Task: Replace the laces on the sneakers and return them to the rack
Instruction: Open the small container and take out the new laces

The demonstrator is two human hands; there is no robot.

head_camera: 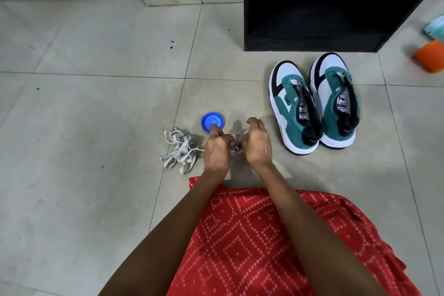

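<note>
1. Red patterned cloth (pixel 264 235) lay over your lap, and both forearms reached past it to the tiled floor (pixel 96 103).
2. Your left grip (pixel 217 149) and right grip (pixel 258 144) were both clenched on one small tangled lace (pixel 236 145), bunched between them low over the floor. A pale strand ran up toward the right fingers.
3. You seemed to be working this lace loose before threading it. To do that well, you needed to find one tip first and draw it out loop by loop. Hauling on both sides at once would likely have tightened any knot.
4. Your sneakers (pixel 294 108) stood side by side on the floor to your right, well apart from both grips. Their heels faced you, their toes pointed at the rack, and the eyelets looked bare.
5. That dark rack (pixel 312 19) stood just beyond the toes with its lower bay open toward you. Nothing lay between it and the shoes.
6. Another loose heap of pale laces (pixel 179 151) lay just beside your left grip. You could not tell from this view which set was old and which new, so the two needed to stay apart.
7. One blue lid (pixel 211 122) sat on the floor just past your left fingers; whether they touched it was unclear. It was close enough to be knocked or to snag a strand.
8. An orange object (pixel 430 55) and a teal one (pixel 436 26) sat at the far right edge, well clear of the work.
</note>
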